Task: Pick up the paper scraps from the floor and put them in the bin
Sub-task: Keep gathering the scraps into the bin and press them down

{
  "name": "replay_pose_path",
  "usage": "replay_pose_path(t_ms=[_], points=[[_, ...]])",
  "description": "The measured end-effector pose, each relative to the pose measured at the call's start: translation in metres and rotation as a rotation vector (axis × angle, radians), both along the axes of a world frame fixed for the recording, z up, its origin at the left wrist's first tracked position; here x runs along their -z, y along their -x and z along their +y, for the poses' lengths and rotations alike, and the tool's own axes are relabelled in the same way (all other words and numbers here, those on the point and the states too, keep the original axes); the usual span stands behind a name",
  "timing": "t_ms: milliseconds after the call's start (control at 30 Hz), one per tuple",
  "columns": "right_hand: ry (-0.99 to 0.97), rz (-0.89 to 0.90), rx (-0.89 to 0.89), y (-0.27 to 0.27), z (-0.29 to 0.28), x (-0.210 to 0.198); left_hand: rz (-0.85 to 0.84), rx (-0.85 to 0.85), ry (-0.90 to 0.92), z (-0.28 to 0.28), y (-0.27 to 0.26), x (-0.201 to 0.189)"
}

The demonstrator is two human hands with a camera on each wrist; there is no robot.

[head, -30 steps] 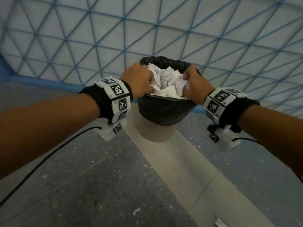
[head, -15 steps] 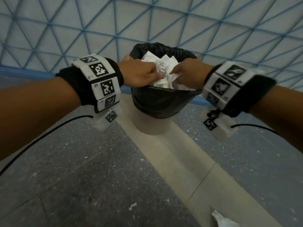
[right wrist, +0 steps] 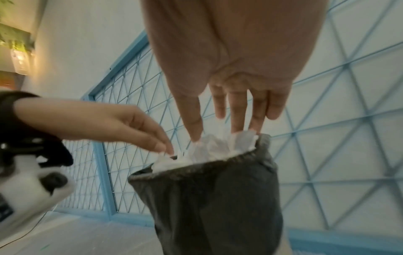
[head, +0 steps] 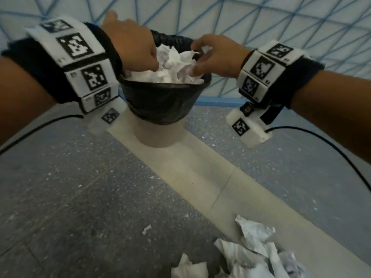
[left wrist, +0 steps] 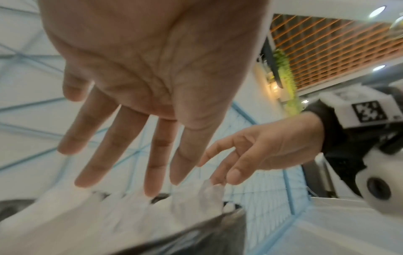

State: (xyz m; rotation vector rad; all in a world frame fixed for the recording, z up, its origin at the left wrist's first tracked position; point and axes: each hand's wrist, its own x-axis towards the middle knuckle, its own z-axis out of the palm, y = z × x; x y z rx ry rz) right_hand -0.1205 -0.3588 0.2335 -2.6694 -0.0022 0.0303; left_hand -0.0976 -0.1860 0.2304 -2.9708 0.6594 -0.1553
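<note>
At the frame's top centre, the left hand and right hand, fingers loosely spread, touch crumpled paper heaped in the bin; more scraps lie lower right on the floor.

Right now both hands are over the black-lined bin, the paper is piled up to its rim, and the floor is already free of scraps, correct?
Not quite. Both hands, left hand and right hand, are over the black-lined bin with paper piled to its rim, but the head view shows crumpled scraps left on the floor.
</note>
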Motion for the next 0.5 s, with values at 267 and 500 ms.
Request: replay_pose_path(t_ms=[267,500], points=[[-0.250,-0.083,0.244,0.091,-0.074,0.049,-0.128,0.637,0.379,-0.077,0.064,0.016],[0.266,0.756,0.468,0.217,-0.160,0.138,0.574,0.794,0.116,-0.151,0.154,0.141]])
